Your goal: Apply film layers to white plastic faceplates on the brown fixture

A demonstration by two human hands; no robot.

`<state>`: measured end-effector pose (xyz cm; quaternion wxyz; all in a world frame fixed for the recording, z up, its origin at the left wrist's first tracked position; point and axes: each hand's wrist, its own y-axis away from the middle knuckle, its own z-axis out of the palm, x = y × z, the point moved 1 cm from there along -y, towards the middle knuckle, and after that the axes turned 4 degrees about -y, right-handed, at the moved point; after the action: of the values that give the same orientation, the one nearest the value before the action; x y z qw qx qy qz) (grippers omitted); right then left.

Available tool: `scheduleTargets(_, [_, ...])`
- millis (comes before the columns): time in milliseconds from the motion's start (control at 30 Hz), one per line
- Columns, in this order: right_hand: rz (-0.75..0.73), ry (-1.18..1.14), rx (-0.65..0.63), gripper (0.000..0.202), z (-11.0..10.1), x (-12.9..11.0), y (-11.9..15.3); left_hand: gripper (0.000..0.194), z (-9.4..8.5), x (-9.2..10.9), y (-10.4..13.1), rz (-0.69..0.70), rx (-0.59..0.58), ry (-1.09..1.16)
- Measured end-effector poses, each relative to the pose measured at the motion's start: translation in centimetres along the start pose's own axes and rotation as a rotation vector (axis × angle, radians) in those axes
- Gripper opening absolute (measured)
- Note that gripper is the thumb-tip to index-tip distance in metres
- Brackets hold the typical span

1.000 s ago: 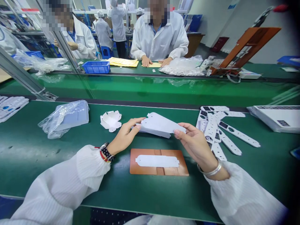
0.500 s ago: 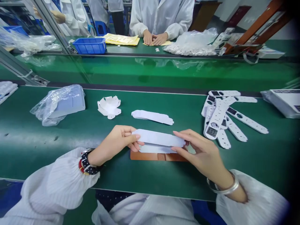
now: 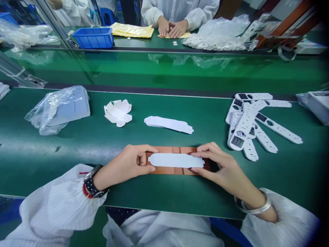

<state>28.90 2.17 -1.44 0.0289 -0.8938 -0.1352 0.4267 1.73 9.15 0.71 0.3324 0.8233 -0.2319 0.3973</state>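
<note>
A long white strip (image 3: pixel 176 160) lies lengthwise over a brown-orange block (image 3: pixel 167 170) at the near middle of the table. My left hand (image 3: pixel 128 163) is at the block's left end, thumb and fingers apart on its near and far edges. At the right end, my right hand (image 3: pixel 218 163) pinches the strip between thumb and fingertips. Just beyond the block, more white strips (image 3: pixel 168 124) lie in a small stack. A white flower-shaped card piece (image 3: pixel 118 112) rests to their left.
Patterned white strips (image 3: pixel 248 123) are piled at the right. A plastic-wrapped stack (image 3: pixel 69 108) sits at the left. Beyond the green channel are a blue bin (image 3: pixel 94 37), yellow sheets (image 3: pixel 132 30), plastic bags (image 3: pixel 216 36) and another person's hands (image 3: pixel 172 28).
The raised white strip has come down onto the block, and one strip now shows there instead of two. My left hand has moved from the strip to the block's end. The view has shifted slightly.
</note>
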Motion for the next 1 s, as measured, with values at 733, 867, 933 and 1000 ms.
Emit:
scheduleTargets(733, [0.034,0.033,0.052,0.019,-0.3,0.4,0.3,0.025,1.9,-0.4,-0.1,0.061,0.181,-0.148])
scheduleTargets(867, [0.046,-0.04,0.07,0.019,-0.2,0.3,0.4,0.016,1.7,-0.3,0.0,0.07,0.252,-0.04])
scheduleTargets(933, [0.09,-0.147,0.094,0.017,0.0,0.2,0.6,0.012,1.5,0.0,-0.1,0.081,0.317,0.023])
scheduleTargets(1000, [0.137,-0.249,0.112,0.016,0.1,0.0,0.7,0.014,1.3,0.1,-0.1,0.064,0.328,0.109])
